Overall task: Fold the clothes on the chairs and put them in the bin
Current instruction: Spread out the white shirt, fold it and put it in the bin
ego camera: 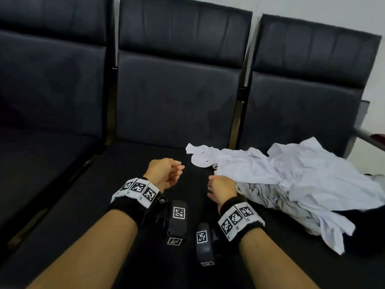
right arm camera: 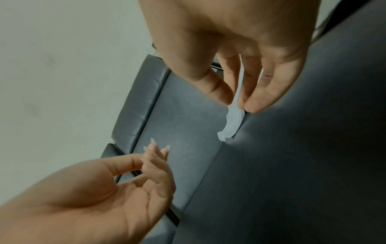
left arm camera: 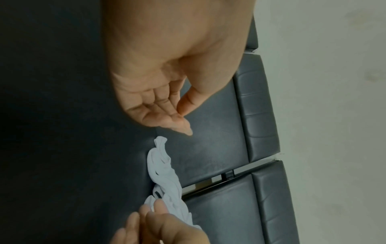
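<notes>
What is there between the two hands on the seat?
Only bare black seat separates the left hand from the right hand, as the head view shows.

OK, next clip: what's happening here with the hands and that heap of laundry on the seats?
A person leans over a row of dark chairs. A pile of white clothes lies crumpled across the middle and right seats, nothing folded yet. The right hand is at the pile's near edge, and the right wrist view shows its fingertips pinching white fabric. The left hand hovers beside it, loosely curled and holding nothing. No bin is visible.
</notes>
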A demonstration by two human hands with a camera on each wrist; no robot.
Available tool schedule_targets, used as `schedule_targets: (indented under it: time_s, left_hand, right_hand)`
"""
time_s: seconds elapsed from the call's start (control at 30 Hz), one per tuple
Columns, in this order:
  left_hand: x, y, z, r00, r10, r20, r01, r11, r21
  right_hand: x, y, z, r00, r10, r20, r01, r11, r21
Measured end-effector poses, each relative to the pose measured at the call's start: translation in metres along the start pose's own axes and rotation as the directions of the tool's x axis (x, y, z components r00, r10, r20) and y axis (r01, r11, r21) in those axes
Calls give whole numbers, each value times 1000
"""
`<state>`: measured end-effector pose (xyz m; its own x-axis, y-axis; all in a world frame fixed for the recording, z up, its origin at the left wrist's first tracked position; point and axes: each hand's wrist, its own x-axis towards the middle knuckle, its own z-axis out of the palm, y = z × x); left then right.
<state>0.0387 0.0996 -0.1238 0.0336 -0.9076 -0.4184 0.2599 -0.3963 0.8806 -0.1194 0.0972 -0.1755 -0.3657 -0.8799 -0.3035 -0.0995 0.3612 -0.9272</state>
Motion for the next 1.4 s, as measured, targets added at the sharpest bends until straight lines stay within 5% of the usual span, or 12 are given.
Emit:
schedule_targets:
  time_s: [0.2,0.33,0.5,0.67,0.83,0.93,1.0,1.13,1.4]
  left_hand:
    - [43,-22,-12,996,-68,-57,65,996,-56]
    - [55,-28,-20,991,-115,-69,109,990,-92]
    - [54,-33,-29,985,-156,-67,142,972,-185]
    - [32,-30,-30,981,-195,-22,192,976,-105]
    - [13,-25,-37,978,-209,-6,208,978,-25]
    - [7,-20,-47,972,-234,-1,233,969,-82]
    - [5,-17,-53,971,-238,-7,235,964,-128]
    - [2,-17,-57,974,-226,-32,221,970,-101]
    - [1,-17,-49,979,-202,9,202,975,-92]
  right_hand:
    - [38,-2,9,959,-215,-185,181,966,-184]
    - [42,-6,-7,896,-392,-210,238,822,-518]
    - [42,-3,-10,937,-318,-147,180,797,-576]
    - [34,-3,-20,896,-374,-240,147,760,-634]
    - [24,5,-18,981,-189,-35,79,562,-823]
    - [19,1,-7,990,-137,-26,47,505,-862]
    - [18,1,-3,985,-162,-64,30,522,-853]
    - [15,-4,0,937,-269,-222,48,731,-681]
    - [-10,-38,10,784,-538,-309,384,812,-439]
